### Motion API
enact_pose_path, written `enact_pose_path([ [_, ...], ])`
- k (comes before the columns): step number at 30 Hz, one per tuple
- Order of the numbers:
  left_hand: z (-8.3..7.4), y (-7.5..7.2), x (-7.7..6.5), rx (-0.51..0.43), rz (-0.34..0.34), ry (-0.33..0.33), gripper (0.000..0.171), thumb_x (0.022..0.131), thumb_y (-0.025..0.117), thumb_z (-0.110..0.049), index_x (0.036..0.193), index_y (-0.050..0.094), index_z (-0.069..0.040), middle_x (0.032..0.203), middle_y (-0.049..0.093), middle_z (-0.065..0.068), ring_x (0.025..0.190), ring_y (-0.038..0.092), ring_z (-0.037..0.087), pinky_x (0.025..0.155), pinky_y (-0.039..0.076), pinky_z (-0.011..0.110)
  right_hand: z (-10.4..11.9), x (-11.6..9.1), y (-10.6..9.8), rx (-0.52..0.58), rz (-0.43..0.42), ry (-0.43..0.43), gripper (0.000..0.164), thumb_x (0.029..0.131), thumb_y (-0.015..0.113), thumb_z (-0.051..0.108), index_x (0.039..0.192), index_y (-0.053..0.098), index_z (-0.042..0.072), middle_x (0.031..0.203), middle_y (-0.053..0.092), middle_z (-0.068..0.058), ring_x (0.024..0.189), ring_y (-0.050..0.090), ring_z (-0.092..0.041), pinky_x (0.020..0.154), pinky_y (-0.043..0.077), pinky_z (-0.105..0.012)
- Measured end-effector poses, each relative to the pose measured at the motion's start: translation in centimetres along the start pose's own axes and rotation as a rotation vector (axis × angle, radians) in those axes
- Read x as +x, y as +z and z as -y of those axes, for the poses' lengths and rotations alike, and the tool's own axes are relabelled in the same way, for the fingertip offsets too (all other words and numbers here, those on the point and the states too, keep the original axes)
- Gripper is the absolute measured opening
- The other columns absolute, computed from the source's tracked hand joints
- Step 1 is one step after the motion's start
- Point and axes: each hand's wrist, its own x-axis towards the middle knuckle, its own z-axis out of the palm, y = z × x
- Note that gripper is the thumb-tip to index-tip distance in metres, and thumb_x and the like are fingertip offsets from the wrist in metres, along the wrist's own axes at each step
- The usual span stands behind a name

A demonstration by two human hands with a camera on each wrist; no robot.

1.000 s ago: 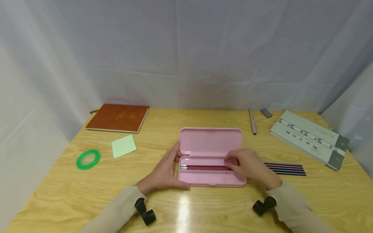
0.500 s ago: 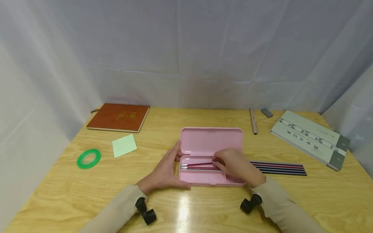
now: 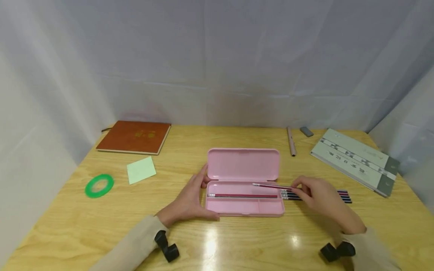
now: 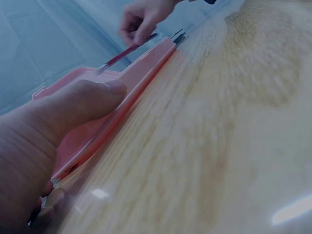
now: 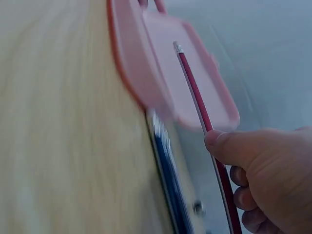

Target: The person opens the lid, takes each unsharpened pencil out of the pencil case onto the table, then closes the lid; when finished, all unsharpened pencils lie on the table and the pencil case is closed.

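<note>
A pink pencil case (image 3: 232, 206) lies with its lid up in the middle of the table. My left hand (image 3: 190, 201) holds its left end, thumb along the front edge and fingers round the back corner. Inside the case lies a red-and-dark pencil (image 3: 244, 195), its metal end to the left. Between thumb and fingers, my right hand (image 3: 320, 197) pinches a red striped pencil (image 5: 197, 97), whose eraser end points left over the case. Below that hand, several striped pencils (image 3: 345, 196) rest side by side on the table, partly hidden by it.
A brown notebook (image 3: 133, 137), a pale green sticky note (image 3: 141, 170) and a green tape roll (image 3: 90, 189) lie to the left. At the right are a pink pen (image 3: 291, 141), a grey eraser (image 3: 306, 131) and a pale green notebook (image 3: 354, 160). White curtains surround the table.
My right hand has moved from inside the case to the right, carrying a pencil with it. Fewer pencils show in the case. My left hand stays at the case's left end.
</note>
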Motion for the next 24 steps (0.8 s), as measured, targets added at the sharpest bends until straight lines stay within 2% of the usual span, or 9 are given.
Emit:
enact_pose_path([
  [4,0.0,0.0,0.0,0.006,0.001,0.0,0.148,0.045,0.095,-0.046,0.156,0.0,-0.019,0.121,0.048,-0.005,0.105,0.044,0.011,0.096,0.042,0.033,-2.5,-3.2,-1.0,0.018,-0.032,0.018,0.015,0.08,0.075,0.005,0.086,0.068,0.017,0.059,0.038,0.018,0.051,0.03,0.006,0.046,0.029,-0.018],
  [7,0.0,-0.1,-0.1,0.003,0.0,0.005,0.147,0.046,0.094,-0.046,0.156,0.001,-0.018,0.122,0.049,-0.004,0.105,0.044,0.011,0.096,0.042,0.034,-4.1,-5.3,-1.4,0.035,-0.02,0.042,0.011,0.083,0.074,0.009,0.086,0.067,0.017,0.059,0.039,0.02,0.051,0.031,0.006,0.046,0.03,-0.018],
  [12,0.1,0.0,-0.1,0.003,0.005,-0.002,0.147,0.046,0.094,-0.046,0.156,0.001,-0.019,0.124,0.049,-0.004,0.106,0.044,0.011,0.097,0.042,0.035,-5.8,-7.4,-1.6,0.033,-0.011,0.062,0.016,0.081,0.075,0.007,0.085,0.067,0.02,0.062,0.04,0.021,0.054,0.032,0.007,0.048,0.03,-0.018],
  [15,0.1,0.0,0.0,0.008,0.008,0.003,0.147,0.047,0.094,-0.047,0.156,0.0,-0.019,0.124,0.049,-0.004,0.106,0.044,0.012,0.097,0.042,0.035,-6.2,-7.7,-1.5,0.029,-0.035,0.043,0.023,0.076,0.077,0.002,0.083,0.066,0.021,0.063,0.039,0.022,0.056,0.033,0.007,0.048,0.03,-0.017],
  [20,0.0,-0.1,0.0,0.012,0.003,0.02,0.147,0.047,0.093,-0.049,0.156,0.0,-0.018,0.123,0.049,-0.003,0.106,0.043,0.012,0.096,0.042,0.036,-5.7,-7.0,-0.9,0.032,-0.018,0.061,0.024,0.078,0.076,0.003,0.085,0.064,0.022,0.061,0.038,0.021,0.053,0.032,0.007,0.048,0.03,-0.018],
  [24,0.1,-0.1,-0.1,0.006,0.008,0.015,0.146,0.047,0.093,-0.049,0.156,0.0,-0.019,0.123,0.049,-0.003,0.106,0.043,0.013,0.096,0.042,0.037,-4.6,-5.6,-0.1,0.053,-0.021,0.052,0.025,0.078,0.075,0.002,0.091,0.058,0.015,0.063,0.039,0.018,0.053,0.031,0.007,0.048,0.031,-0.018],
])
